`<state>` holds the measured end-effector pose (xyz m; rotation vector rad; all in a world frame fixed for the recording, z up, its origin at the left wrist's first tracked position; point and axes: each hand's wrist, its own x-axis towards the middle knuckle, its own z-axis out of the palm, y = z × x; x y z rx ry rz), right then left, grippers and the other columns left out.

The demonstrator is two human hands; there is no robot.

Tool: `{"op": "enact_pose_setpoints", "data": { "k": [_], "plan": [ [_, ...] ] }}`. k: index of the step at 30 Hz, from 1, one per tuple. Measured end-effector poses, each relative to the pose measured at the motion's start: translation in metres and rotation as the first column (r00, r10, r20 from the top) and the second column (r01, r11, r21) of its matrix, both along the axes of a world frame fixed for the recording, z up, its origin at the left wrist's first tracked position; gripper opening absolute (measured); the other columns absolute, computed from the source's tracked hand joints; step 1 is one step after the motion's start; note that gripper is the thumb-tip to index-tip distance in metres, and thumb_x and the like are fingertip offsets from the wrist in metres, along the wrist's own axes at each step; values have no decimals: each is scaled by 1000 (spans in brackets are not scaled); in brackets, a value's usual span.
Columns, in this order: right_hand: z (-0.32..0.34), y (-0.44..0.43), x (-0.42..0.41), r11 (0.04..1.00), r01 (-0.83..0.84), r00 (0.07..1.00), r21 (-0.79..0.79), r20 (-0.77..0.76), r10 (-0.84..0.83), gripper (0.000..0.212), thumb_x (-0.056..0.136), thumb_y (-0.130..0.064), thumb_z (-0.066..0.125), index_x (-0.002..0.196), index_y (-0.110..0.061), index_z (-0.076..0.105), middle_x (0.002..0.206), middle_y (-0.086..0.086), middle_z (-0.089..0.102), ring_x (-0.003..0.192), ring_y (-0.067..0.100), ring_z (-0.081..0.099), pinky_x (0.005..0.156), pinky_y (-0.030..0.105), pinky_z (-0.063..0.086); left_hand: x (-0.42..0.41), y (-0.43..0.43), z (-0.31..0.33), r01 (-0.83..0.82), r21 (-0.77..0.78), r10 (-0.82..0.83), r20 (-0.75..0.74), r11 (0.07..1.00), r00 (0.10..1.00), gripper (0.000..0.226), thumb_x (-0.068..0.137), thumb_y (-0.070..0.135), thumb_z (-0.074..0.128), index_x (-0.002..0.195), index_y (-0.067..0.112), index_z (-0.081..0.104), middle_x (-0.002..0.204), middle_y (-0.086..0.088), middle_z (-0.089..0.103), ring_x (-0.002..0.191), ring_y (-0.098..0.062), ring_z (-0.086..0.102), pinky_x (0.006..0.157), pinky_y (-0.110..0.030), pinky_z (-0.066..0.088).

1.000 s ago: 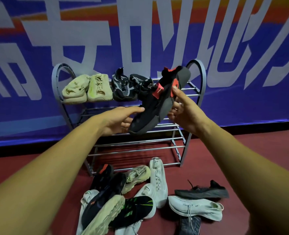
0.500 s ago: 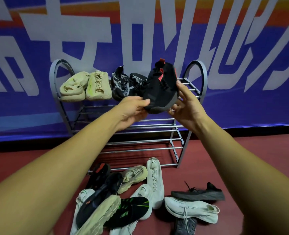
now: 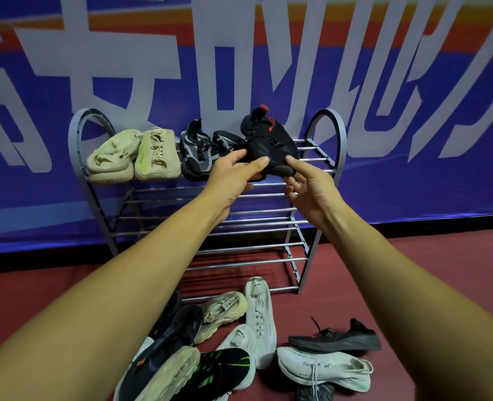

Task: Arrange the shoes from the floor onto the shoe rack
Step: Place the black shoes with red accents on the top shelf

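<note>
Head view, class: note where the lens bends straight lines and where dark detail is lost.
Head view: wide-angle distortion bows the banner edge and stretches both forearms at the frame's bottom; the black shoe between the left hand and right hand is underlit, its laces barely readable; corners darken slightly.

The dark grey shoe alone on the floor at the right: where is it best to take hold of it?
Grip the dark grey shoe at its raised heel collar, coming from above. It lies upright on its sole, collar open and clear of the white shoe in front.
</note>
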<state>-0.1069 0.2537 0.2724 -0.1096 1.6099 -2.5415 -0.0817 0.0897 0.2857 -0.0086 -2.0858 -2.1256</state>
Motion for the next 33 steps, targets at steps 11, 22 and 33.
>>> {"op": "enact_pose_setpoints", "data": {
  "k": [11, 22, 33],
  "plan": [
    [-20, -14, -12, 985, 83, 990, -149, 128, -64, 53, 86, -44, 74, 130, -19, 61, 111, 2, 75, 86, 15, 70, 72, 26, 48, -11, 22, -7, 68, 34, -71, 111, 997, 991, 79, 91, 41, 66, 155, 41, 20, 98, 2, 76, 79, -12, 69, 73, -32, 44],
    [-16, -7, -29, 986, 158, 985, 57, 59, -162, 11, 93, -21, 62, 102, -14, 63, 89, 4, 64, 76, 14, 56, 63, 27, 38, -29, 35, -7, 33, 107, -52, 181, 994, 982, 80, 94, 26, 64, 156, 38, 15, 98, -5, 77, 79, -13, 68, 61, -26, 44],
    [-1, 9, -40, 967, 246, 968, 66, 41, -249, 24, 100, -25, 57, 110, -5, 66, 57, -3, 61, 37, 1, 47, 43, 17, 29, -39, 45, -4, 67, -16, -64, 165, 998, 984, 77, 97, 25, 58, 158, 35, 12, 97, -3, 77, 80, -12, 68, 67, -27, 47]
  ]
}}
